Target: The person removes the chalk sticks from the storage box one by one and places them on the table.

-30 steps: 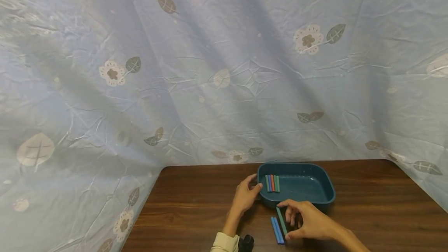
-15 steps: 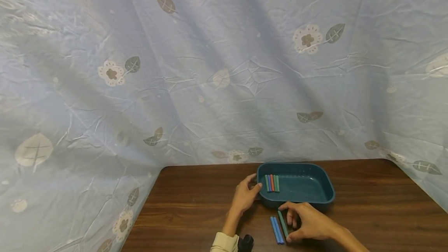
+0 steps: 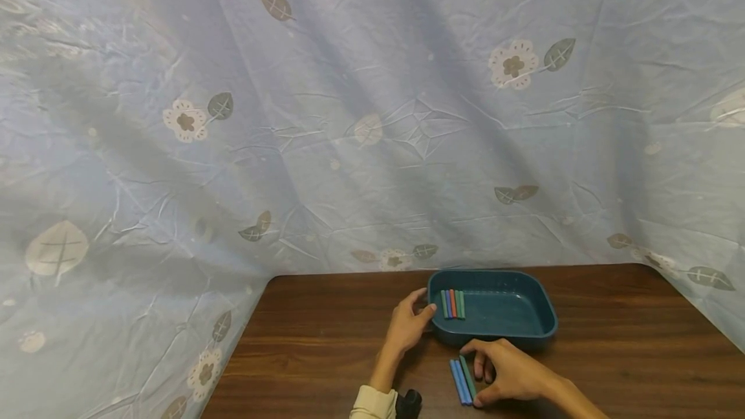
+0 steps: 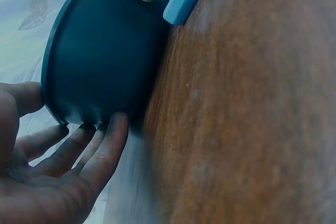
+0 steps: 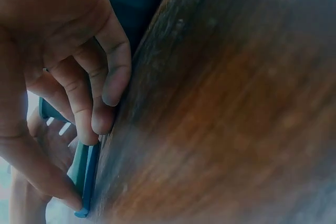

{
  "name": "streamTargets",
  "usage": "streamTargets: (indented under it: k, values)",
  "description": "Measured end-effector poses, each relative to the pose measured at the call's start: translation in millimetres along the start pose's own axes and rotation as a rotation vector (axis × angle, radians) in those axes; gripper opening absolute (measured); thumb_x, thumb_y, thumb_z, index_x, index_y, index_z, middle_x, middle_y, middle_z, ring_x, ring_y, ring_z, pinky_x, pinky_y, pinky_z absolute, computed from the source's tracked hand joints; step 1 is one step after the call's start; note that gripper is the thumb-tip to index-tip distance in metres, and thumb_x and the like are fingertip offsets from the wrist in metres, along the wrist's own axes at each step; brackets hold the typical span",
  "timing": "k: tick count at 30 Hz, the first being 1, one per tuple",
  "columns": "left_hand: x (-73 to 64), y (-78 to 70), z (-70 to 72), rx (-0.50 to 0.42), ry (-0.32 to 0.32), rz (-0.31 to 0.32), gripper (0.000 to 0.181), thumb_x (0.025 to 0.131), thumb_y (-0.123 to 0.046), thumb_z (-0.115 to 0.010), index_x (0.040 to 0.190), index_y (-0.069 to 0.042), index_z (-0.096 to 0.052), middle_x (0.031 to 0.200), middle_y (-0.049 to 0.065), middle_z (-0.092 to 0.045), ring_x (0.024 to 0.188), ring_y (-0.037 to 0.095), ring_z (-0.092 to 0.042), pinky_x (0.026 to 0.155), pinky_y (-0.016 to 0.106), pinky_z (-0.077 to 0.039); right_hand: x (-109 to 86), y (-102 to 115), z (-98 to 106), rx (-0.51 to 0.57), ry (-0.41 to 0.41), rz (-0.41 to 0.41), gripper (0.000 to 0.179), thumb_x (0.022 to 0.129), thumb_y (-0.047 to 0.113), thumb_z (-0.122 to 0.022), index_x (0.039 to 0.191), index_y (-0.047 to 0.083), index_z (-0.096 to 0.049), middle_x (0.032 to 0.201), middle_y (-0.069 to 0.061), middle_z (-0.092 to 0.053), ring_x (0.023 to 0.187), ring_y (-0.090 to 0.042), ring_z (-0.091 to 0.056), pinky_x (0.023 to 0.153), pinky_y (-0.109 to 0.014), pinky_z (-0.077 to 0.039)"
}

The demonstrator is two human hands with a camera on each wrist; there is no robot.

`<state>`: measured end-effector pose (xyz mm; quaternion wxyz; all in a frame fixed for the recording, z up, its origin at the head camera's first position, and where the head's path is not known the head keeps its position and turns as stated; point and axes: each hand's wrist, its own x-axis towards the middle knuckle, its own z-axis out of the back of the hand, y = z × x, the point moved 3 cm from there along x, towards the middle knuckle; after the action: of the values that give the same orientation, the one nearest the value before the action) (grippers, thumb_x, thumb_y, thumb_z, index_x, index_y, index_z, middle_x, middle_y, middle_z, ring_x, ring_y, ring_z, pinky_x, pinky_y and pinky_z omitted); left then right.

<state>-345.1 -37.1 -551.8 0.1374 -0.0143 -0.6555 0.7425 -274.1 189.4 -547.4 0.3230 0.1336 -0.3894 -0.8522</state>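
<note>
In the head view, a dark teal tray (image 3: 538,328) stands at the table's back. My left hand (image 3: 406,323) holds its left end, with the thumb at the rim and the fingers against the outer wall (image 4: 100,72). My right hand (image 3: 509,370) pinches a green chalk-like stick (image 3: 468,377) lengthwise between thumb and index finger. Immediately left of it, two blue sticks (image 3: 458,381) lie side by side on the table, and the green one is close alongside, perhaps touching. Inside the tray, several sticks (image 3: 453,304) in green, blue and red form a row at the left.
The brown wooden table (image 3: 314,335) extends to both sides of the tray. A patterned pale blue curtain (image 3: 349,180) hangs behind it. Near the left wrist is a small black object (image 3: 410,403), beside a cream sleeve (image 3: 374,403).
My right hand has brought the green stick leftward and slightly nearer, up to the two blue sticks, narrowing the gap. The left hand and the tray look unmoved.
</note>
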Motion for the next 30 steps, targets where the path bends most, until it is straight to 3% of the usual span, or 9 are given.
streamTargets:
  k: [17, 30]
  values:
    - [0.4, 0.4, -0.2, -0.017, -0.003, 0.002, 0.053, 0.104, -0.012, -0.07, 0.151, 0.006, -0.054, 0.137, 0.034, -0.065, 0.117, 0.046, -0.073, 0.082, 0.05, -0.07, 0.9, 3.5, -2.1, -0.02, 0.03, -0.067, 0.072, 0.078, 0.033, -0.097, 0.135, 0.004, -0.065, 0.089, 0.01, -0.066, 0.074, 0.0, -0.058, 0.062, -0.021, -0.052]
    - [-0.8, -1.0, -0.4, 0.009, -0.012, -0.003, 0.053, 0.103, -0.013, -0.07, 0.15, 0.006, -0.055, 0.136, 0.033, -0.067, 0.116, 0.039, -0.075, 0.081, 0.05, -0.07, -0.1, 6.0, -1.1, 0.02, 0.026, -0.033, 0.071, 0.08, 0.034, -0.096, 0.136, 0.003, -0.064, 0.092, 0.007, -0.068, 0.076, -0.001, -0.06, 0.063, -0.021, -0.054]
